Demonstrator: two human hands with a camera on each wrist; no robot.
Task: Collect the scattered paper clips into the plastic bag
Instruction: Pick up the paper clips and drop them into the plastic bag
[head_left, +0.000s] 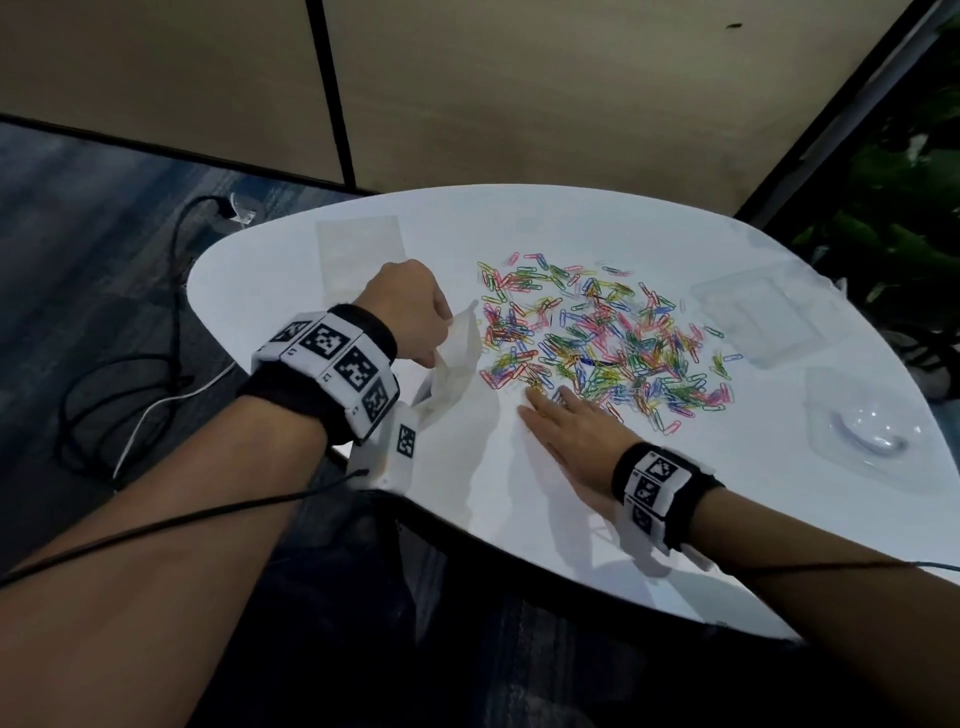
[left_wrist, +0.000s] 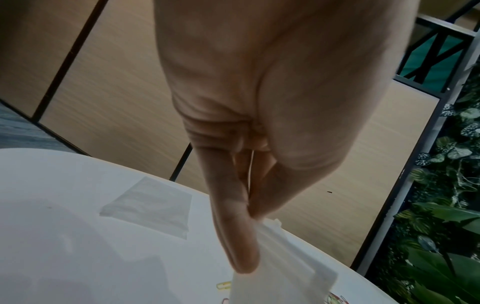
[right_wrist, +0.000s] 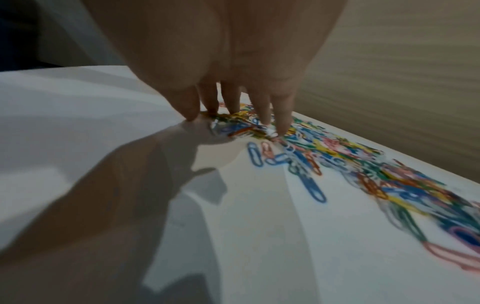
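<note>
Currently on white table (head_left: 519, 493), rounded edge, items as follows:

1. Paper clips (head_left: 602, 343), many, mixed colours (blue, pink, green, yellow, white). Spread loose over table centre, thicker twd the middle, a few strays at the right fringe. None seen in the bag.

2. Plastic bag (head_left: 457, 358), clear/whitish, crumpled. Held up off the table just left of the clip pile, mouth end uppermost. Left-wrist view shows its stiff top strip (left_wrist: 298, 251) below the fingers.

3. Left hand (head_left: 410, 306), grip clenched on the bag: thumb (left_wrist: 233, 226) and fingers pinch the bag's top edge. Wrist carries black band w/ black-and-white marker tiles (head_left: 337, 364).

4. Right hand (head_left: 566, 426), grip released: fingers straight, palm down, lying low on the table at the near-left edge of the pile. Fingertips (right_wrist: 281, 125) touch the nearest clips; thumb tip on bare table beside them. Holds nothing. Same type of marker band (head_left: 654, 483) on wrist.

5. Second clear bag (head_left: 361, 249), flat, far-left of table, apart from the clips.

6. Clear plastic tray (head_left: 763, 317), right of pile; another clear moulded piece (head_left: 867, 431) nearer the right edge.

7. Black cable (head_left: 130, 374) on floor, left of table.
</note>
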